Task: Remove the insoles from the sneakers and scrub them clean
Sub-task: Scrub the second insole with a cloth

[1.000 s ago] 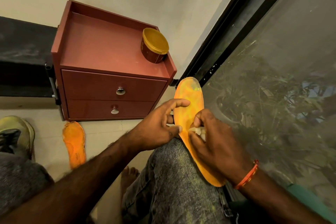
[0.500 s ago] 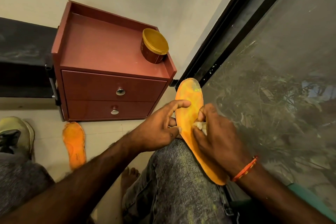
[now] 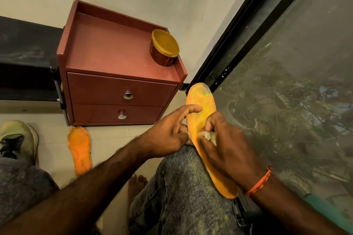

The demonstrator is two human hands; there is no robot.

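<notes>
- Left hand [image 3: 170, 135] grips the edge of the orange insole [image 3: 202, 112] lying along the knee; right hand [image 3: 223, 145] pinches a pale wad [image 3: 209, 135] against it
- second insole [image 3: 80, 150] lies on the floor beside the sneaker [image 3: 19, 139]

The right hand [image 3: 227, 145], pinching a small pale cloth [image 3: 209, 135], now sits slightly farther up the orange insole [image 3: 202, 112] than a second ago. The left hand [image 3: 170, 135] shifts a little forward alongside, gripping the insole's edge.
</notes>
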